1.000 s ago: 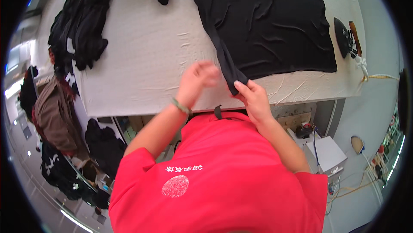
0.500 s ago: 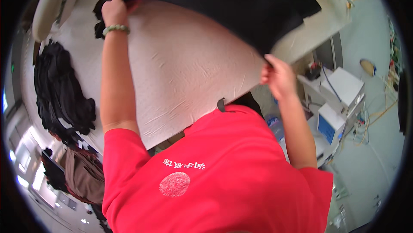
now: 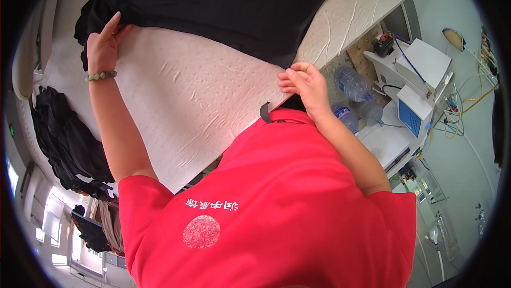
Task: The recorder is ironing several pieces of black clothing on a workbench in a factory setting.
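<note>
A black cloth [image 3: 223,6], probably a garment, lies spread over the far part of the pale covered table [image 3: 181,80]. At its left near edge is my left hand [image 3: 102,48], thumb and fingers spread, touching bunched black fabric; a beaded bracelet circles that wrist. My right hand [image 3: 307,86] is at the cloth's near right corner, by the table edge. Its fingers are loosely bent and apart, and the corner meets them without a visible grip. Whether a fingertip still touches the fabric is hard to make out.
A pile of black garments [image 3: 66,134] lies on the left. To the right, below the table edge, stand clear plastic bottles [image 3: 352,83] beside a white machine [image 3: 426,67] with a blue-fronted box [image 3: 410,118] and cables. A dark strap [image 3: 264,112] sits at the table's near edge.
The black cloth has come down flat and nearer, its right corner shifting left and no longer stretched up. Both hands moved left; my right hand's pinch on the corner has loosened.
</note>
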Demonstrator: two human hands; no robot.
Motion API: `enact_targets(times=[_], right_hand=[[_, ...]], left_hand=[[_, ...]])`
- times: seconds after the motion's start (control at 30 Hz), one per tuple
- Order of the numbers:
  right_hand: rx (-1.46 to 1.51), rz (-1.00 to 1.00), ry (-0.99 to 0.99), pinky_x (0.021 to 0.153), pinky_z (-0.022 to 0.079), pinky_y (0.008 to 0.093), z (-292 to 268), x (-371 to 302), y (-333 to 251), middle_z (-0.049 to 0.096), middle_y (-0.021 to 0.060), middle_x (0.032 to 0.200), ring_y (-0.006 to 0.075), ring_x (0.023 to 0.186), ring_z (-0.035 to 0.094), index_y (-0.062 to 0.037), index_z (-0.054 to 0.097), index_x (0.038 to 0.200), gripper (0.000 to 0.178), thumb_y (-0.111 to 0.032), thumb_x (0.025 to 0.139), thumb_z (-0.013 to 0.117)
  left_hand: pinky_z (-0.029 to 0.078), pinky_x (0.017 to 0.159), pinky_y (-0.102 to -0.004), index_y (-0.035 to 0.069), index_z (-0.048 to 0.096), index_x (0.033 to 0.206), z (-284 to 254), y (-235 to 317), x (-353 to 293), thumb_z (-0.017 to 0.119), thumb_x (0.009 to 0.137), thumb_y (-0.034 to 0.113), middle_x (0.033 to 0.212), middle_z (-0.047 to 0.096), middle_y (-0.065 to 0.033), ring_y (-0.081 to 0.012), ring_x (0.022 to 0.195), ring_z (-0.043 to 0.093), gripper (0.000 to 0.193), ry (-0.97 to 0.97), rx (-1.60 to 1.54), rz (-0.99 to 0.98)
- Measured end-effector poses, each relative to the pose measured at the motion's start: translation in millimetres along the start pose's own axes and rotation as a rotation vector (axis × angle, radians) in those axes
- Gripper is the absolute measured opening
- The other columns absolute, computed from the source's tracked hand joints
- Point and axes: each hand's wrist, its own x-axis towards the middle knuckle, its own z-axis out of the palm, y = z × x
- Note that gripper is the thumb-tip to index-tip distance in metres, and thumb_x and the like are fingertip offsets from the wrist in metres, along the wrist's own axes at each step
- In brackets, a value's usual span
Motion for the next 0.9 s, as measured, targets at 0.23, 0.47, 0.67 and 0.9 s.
enact_targets(times=[0.23, 0.47, 0.67, 0.9], right_hand=[[-0.022, -0.066, -0.021, 0.073, 0.06, 0.0298, 0.7, 8.6, 13.6, 0.073, 0.0165, 0.097, 0.0208, 0.082, 0.073, 0.0022, 0.057, 0.112, 0.021, -0.011, 0.099, 0.066], [0.134, -0.066, 0.043, 0.072, 0.06, 0.0301, 0.2, -0.9, -67.0, 0.072, 0.0113, 0.089, 0.0184, 0.075, 0.071, -0.0013, 0.063, 0.097, 0.012, -0.012, 0.098, 0.068], [0.029, 0.017, 0.036, 0.071, 0.061, 0.0301, -2.2, -3.5, -31.3, 0.07, 0.009, 0.086, 0.0171, 0.075, 0.07, -0.0033, 0.062, 0.094, 0.013, -0.013, 0.096, 0.071], [0.041, 0.044, 0.057, 0.073, 0.062, 0.0324, -6.8, 3.0, -4.5, 0.071, 0.0105, 0.089, 0.0187, 0.079, 0.072, -0.0034, 0.061, 0.098, 0.015, -0.014, 0.096, 0.071]], left_hand=[[0.063, 0.088, -0.0381, -0.017, 0.069, 0.104, -14.9, -8.9, 6.7, 0.072, 0.095, 0.009, 0.106, 0.07, -0.0166, -0.0232, 0.096, 0.069, 0.028, -0.097, 0.007, -0.008], [0.06, 0.071, -0.0311, -0.009, 0.074, 0.095, 25.6, 32.0, -6.4, 0.077, 0.091, 0.017, 0.093, 0.074, -0.0124, -0.017, 0.078, 0.07, 0.026, 0.075, 0.246, 0.295], [0.052, 0.061, -0.0252, -0.002, 0.075, 0.086, 53.0, 44.0, -5.6, 0.083, 0.084, 0.032, 0.066, 0.07, -0.0048, -0.0117, 0.059, 0.065, 0.035, 0.267, 0.978, 0.094], [0.051, 0.059, -0.0239, 0.0, 0.073, 0.086, 24.0, 18.3, -13.4, 0.084, 0.083, 0.032, 0.068, 0.071, -0.0045, -0.0095, 0.059, 0.065, 0.035, 0.195, 0.725, -0.059]])
